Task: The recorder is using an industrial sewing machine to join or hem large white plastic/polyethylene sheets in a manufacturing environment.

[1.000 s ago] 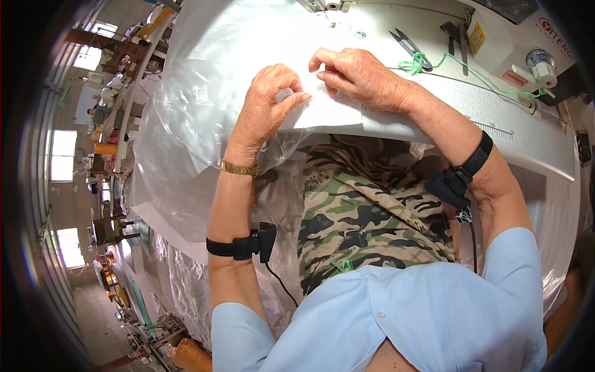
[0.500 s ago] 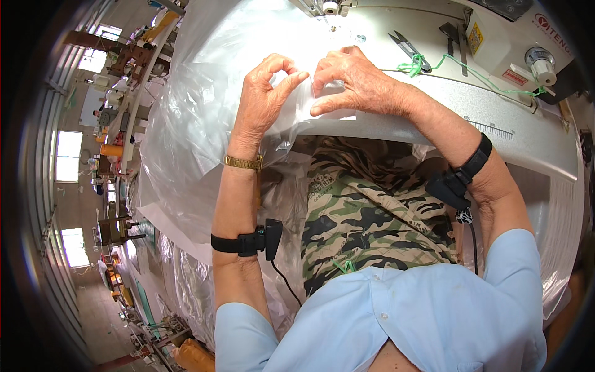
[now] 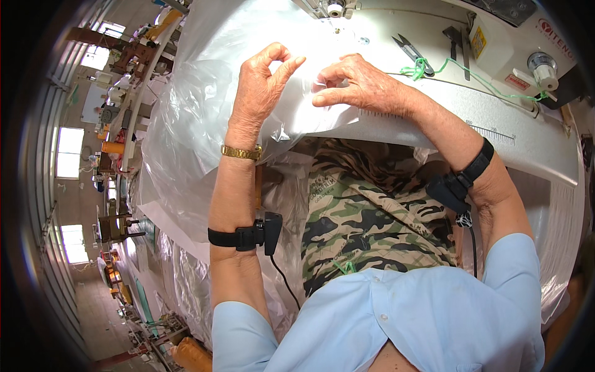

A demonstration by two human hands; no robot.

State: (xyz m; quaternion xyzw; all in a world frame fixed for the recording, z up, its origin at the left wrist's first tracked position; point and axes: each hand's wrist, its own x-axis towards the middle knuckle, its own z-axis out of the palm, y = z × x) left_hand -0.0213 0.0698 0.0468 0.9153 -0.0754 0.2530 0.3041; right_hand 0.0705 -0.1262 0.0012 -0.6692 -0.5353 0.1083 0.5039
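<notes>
Thin, translucent plastic sheeting [image 3: 192, 105] lies in folds over the left of the sewing machine bed and hangs off its front edge. My left hand [image 3: 260, 90] has its thumb and forefinger closed in a pinch on the sheet. Facing it from the right, my right hand [image 3: 365, 87] curls its fingers toward the thumb with plastic between them; a small gap shows between the tips. The sheet's exact edge is washed out by glare. Just beyond both hands is the needle area of the sewing machine [image 3: 335, 9].
Thread snips [image 3: 414, 54] lie on the bed tangled with green cord [image 3: 449, 61]. Beside them are a dark flat-headed tool [image 3: 453, 40] and a thin metal strip [image 3: 465, 56]. The machine's handwheel [image 3: 543, 68] stands at right. Camouflage cloth [image 3: 372, 217] covers my lap.
Both hands have shifted slightly away from me, and the gap between them has widened a little. The plastic near my right hand has moved with it, baring part of the bed's ruler.
</notes>
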